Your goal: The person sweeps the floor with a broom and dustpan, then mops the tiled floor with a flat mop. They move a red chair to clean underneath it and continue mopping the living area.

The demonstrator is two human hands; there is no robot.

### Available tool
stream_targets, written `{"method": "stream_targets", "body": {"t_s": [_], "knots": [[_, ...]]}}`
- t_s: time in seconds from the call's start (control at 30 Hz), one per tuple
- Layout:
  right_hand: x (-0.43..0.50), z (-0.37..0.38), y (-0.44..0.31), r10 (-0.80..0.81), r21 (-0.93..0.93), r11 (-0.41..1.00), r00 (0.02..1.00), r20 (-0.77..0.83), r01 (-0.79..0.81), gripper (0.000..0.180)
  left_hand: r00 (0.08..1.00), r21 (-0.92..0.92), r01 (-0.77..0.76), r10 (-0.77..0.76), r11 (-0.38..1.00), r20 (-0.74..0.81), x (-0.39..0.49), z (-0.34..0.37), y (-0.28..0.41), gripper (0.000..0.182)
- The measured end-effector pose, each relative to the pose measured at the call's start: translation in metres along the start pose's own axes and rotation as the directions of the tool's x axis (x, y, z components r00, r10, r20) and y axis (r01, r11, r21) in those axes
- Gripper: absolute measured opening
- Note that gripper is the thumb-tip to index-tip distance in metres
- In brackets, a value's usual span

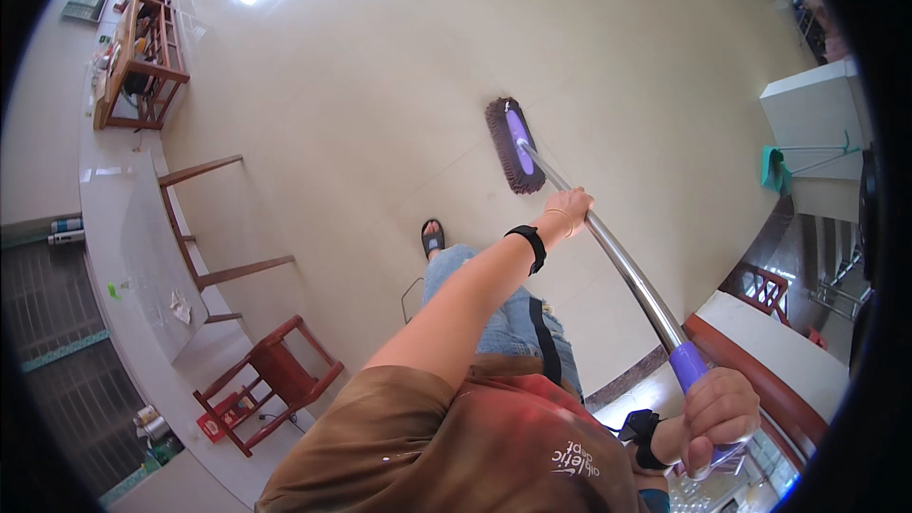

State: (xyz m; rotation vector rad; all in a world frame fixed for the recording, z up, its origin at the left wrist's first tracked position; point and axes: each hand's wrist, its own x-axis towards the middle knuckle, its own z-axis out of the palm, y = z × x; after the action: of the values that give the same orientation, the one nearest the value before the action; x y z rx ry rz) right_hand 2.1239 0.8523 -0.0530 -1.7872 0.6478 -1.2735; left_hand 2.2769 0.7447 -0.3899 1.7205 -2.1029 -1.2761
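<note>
My left hand [570,208] is closed around the lower part of the metal pole of a flat mop [627,267]. My right hand [719,417] grips the purple plastic handle near the pole's upper end. At the far end, the mop head [514,146], with a dark brown fringed pad and a purple plate, lies on the pale tiled floor [385,85]. The pole slants from it down to the lower right, across the front of my body. My foot in a black sandal [432,239] stands to the left of the mop head.
On the left are a red wooden chair [285,370], a table with a clear cover [160,263] and a wooden frame bench or table [153,75] holding items. A green dustpan [773,169] stands by a white block [812,121] at right. A red-brown edge [755,377] lies lower right.
</note>
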Motion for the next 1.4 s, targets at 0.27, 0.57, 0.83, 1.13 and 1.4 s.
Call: {"method": "stream_targets", "body": {"t_s": [0.27,0.57,0.83,1.13,1.4], "knots": [[0.061,0.054,-0.007,-0.131,0.296,0.953,0.974,0.182,0.073,0.019,0.985,0.048,-0.168,0.166,0.985,0.037,-0.021,-0.071,-0.044,0.017],[0.117,0.147,0.034,0.143,0.411,0.908,0.982,-0.125,-0.080,0.019,0.997,-0.264,0.018,-0.037,0.964,-0.068,-0.055,-0.159,-0.201,0.009],[0.087,0.181,0.057,0.392,0.374,0.898,0.809,-0.437,-0.232,0.023,0.993,0.193,-0.025,0.002,0.981,0.121,-0.038,-0.162,-0.238,0.014],[0.011,0.141,-0.022,0.235,0.138,0.972,0.743,-0.627,-0.191,0.021,0.889,0.147,-0.386,0.324,0.911,0.324,-0.022,-0.066,-0.111,0.013],[-0.020,0.107,-0.050,0.194,-0.100,0.916,0.646,-0.738,-0.389,0.021,0.804,-0.031,-0.490,0.465,0.871,0.370,0.017,0.046,0.006,0.012]]}}
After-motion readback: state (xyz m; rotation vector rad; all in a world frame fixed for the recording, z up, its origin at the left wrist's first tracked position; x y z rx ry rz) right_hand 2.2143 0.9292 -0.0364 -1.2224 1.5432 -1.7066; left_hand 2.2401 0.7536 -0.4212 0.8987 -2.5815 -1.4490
